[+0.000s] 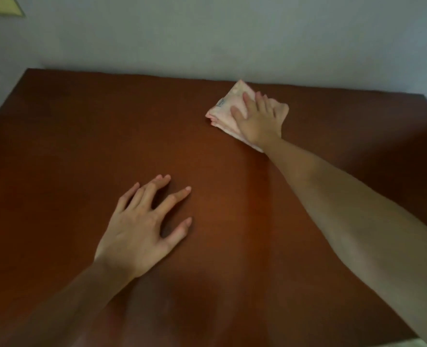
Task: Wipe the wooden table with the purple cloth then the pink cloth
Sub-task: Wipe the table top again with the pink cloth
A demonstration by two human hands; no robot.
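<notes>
Head view, looking down and forward. Filling most of the frame: a broad reddish-brown wooden table [107, 136], far edge against a pale grey wall [207, 33], near edge cut off at the bottom, right corner dim and hard to make out. Upper right of centre, near the far edge: a folded pale pink cloth [226, 110] lying flat on the table, partly hidden under the right hand [260, 121]. Right hand pressed palm-down on the cloth, fingers straight and slightly spread, nothing gripped; bare forearm running to the lower right and cut off by the frame edge. Small printed mark on the cloth, too blurred to read. Lower left of centre: left hand [142, 229] flat on bare wood, fingers splayed wide, holding nothing, well apart from the cloth; forearm leaving at the bottom left. Top left corner: a sliver of a yellowish flat shape [2, 5], mostly cut off, unidentifiable.
</notes>
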